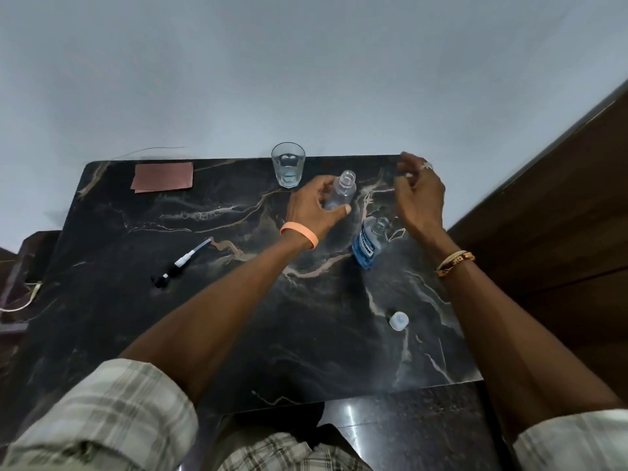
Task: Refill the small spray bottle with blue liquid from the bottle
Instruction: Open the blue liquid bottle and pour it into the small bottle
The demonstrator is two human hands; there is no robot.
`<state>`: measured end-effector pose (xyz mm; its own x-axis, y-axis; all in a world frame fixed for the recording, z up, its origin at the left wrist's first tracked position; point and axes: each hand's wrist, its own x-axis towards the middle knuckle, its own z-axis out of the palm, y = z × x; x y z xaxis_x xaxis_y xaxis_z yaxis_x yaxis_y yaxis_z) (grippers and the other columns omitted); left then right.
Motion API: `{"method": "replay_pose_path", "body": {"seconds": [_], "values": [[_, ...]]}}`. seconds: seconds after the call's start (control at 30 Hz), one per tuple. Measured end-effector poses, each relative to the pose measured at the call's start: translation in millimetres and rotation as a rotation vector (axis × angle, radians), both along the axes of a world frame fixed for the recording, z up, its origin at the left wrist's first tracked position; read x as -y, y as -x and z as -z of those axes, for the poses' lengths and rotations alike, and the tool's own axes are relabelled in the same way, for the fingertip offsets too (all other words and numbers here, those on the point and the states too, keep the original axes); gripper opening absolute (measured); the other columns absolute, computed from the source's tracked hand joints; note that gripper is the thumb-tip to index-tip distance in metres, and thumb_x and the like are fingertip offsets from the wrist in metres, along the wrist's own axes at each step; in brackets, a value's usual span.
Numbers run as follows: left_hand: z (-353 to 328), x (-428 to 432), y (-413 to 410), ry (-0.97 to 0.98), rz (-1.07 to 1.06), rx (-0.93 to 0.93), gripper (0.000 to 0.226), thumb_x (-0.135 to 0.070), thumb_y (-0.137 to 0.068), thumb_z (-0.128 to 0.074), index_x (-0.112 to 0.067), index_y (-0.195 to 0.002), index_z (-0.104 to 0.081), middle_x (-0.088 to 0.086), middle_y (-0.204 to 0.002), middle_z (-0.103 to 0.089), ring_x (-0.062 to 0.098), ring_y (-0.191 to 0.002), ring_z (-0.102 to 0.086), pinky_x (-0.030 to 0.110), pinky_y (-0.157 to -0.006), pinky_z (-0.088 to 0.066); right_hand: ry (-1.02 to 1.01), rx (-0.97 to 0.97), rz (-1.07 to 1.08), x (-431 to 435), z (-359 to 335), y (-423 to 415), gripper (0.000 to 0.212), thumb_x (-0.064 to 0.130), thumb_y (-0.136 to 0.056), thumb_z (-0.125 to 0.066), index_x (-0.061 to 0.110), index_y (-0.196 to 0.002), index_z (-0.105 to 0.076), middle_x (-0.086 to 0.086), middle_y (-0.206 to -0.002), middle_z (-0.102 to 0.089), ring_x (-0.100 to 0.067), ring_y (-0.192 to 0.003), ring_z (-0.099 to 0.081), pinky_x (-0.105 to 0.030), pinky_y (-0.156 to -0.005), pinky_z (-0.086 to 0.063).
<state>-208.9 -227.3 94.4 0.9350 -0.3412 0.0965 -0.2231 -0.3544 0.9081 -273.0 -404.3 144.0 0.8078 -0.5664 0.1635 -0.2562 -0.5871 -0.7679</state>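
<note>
Two uncapped bottles: clear spray bottle (341, 193), part-blue bottle (368, 248).

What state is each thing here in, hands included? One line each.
Small clear plastic spray bottle: top off, no blue liquid visible, gripped by left hand.
Blue plastic mouthwash bottle: uncapped, standing on dark marble table, partly full.
Black-and-white spray pump: detached, lying on its side.
White round cap: off, resting on table.
Clear glass tumbler: upright, some clear liquid inside.
Right hand: raised, fingers loosely curled, holding nothing.
</note>
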Motion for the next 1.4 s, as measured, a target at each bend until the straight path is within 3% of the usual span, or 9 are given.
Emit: {"method": "replay_pose_path", "body": {"seconds": [0.07, 0.23, 0.37, 0.5, 0.73, 0.9, 1.07, 1.23, 1.4], "values": [[9.5, 0.4, 11.3, -0.031, -0.019, -0.016, 0.046, -0.025, -0.066, -0.086, -0.025, -0.106, -0.063, -0.011, -0.097, -0.069, 0.007, -0.087, -0.066, 0.025, -0.078, -0.057, -0.047, -0.027, -0.023, 11.6, 13.2, 20.5, 0.048, 0.012, -0.094, -0.047, 0.015, -0.142, -0.049, -0.004, -0.132, -0.060, -0.005, -0.099, -0.060, -0.013, -0.081, -0.050], [35.8, -2.9, 33.3, -0.096, -0.050, -0.103, 0.050, -0.023, -0.065, -0.086, -0.021, -0.109, -0.064, -0.006, -0.101, -0.071, 0.010, -0.090, -0.066, 0.030, -0.083, -0.057, -0.200, -0.074, -0.068, 14.0, 60.5, 62.4, 0.050, 0.016, -0.094, -0.052, 0.012, -0.144, -0.046, -0.007, -0.138, -0.057, -0.015, -0.119, -0.056, -0.037, -0.100, -0.051], [47.8, -4.8, 48.2, -0.131, -0.026, -0.153, 0.059, -0.021, -0.066, -0.087, -0.016, -0.118, -0.061, -0.002, -0.110, -0.069, 0.013, -0.098, -0.065, 0.031, -0.088, -0.055, -0.276, -0.139, -0.041, -1.7, 93.4, 80.7, 0.073, 0.030, -0.080, -0.071, 0.015, -0.146, -0.043, -0.005, -0.139, -0.056, -0.015, -0.119, -0.057, -0.021, -0.091, -0.049], [52.7, -8.4, 58.4, -0.114, -0.021, -0.166, 0.052, -0.016, -0.065, -0.087, -0.016, -0.111, -0.063, -0.002, -0.105, -0.070, 0.012, -0.094, -0.067, 0.027, -0.085, -0.055, -0.250, -0.193, -0.003, -16.7, 115.8, 81.9, 0.093, 0.039, -0.071, -0.086, 0.016, -0.148, -0.039, -0.003, -0.142, -0.054, -0.016, -0.125, -0.054, -0.035, -0.104, -0.048], [55.6, -19.5, 61.7, -0.142, -0.058, -0.174, 0.052, -0.018, -0.065, -0.087, -0.019, -0.111, -0.063, -0.003, -0.106, -0.069, 0.014, -0.092, -0.065, 0.029, -0.082, -0.055, -0.257, -0.140, 0.079, -33.4, 128.1, 63.3, 0.059, 0.036, -0.074, -0.084, 0.020, -0.125, -0.058, 0.003, -0.113, -0.069, -0.014, -0.100, -0.067, -0.038, -0.089, -0.056], [53.3, -28.5, 56.2, -0.127, -0.093, -0.185, 0.051, -0.021, -0.065, -0.087, -0.024, -0.109, -0.063, -0.009, -0.101, -0.067, 0.010, -0.090, -0.063, 0.022, -0.077, -0.051, -0.273, -0.109, 0.116, -35.2, 129.9, 53.1, 0.046, 0.032, -0.085, -0.074, 0.019, -0.127, -0.059, 0.003, -0.115, -0.068, -0.018, -0.106, -0.065, -0.029, -0.088, -0.053], [36.6, -37.5, 36.5, -0.108, -0.127, -0.166, 0.048, -0.020, -0.065, -0.086, -0.025, -0.107, -0.063, -0.014, -0.093, -0.063, 0.004, -0.085, -0.061, 0.016, -0.074, -0.049, -0.166, -0.097, 0.025, -37.5, 109.1, 37.6, 0.057, 0.038, -0.088, -0.071, 0.024, -0.140, -0.051, 0.000, -0.123, -0.067, -0.016, -0.106, -0.065, -0.039, -0.090, -0.057], [6.2, -41.9, 13.2, -0.074, -0.155, -0.094, 0.049, -0.023, -0.062, -0.089, -0.028, -0.104, -0.063, -0.020, -0.087, -0.060, -0.005, -0.079, -0.057, 0.010, -0.069, -0.046, 0.131, -0.045, -0.022, -34.3, 61.3, 7.3, 0.062, 0.040, -0.086, -0.072, 0.032, -0.143, -0.048, -0.006, -0.108, -0.073, -0.021, -0.088, -0.068, -0.045, -0.081, -0.057], [-25.2, -41.1, -5.9, 0.000, -0.174, -0.025, 0.050, -0.026, -0.060, -0.090, -0.031, -0.102, -0.063, -0.016, -0.089, -0.065, -0.003, -0.084, -0.061, 0.010, -0.073, -0.050, 0.376, -0.044, -0.118, -21.8, 11.0, -21.1, 0.063, 0.047, -0.090, -0.065, 0.033, -0.147, -0.043, -0.007, -0.119, -0.069, -0.026, -0.103, -0.065, -0.037, -0.083, -0.053]]}}
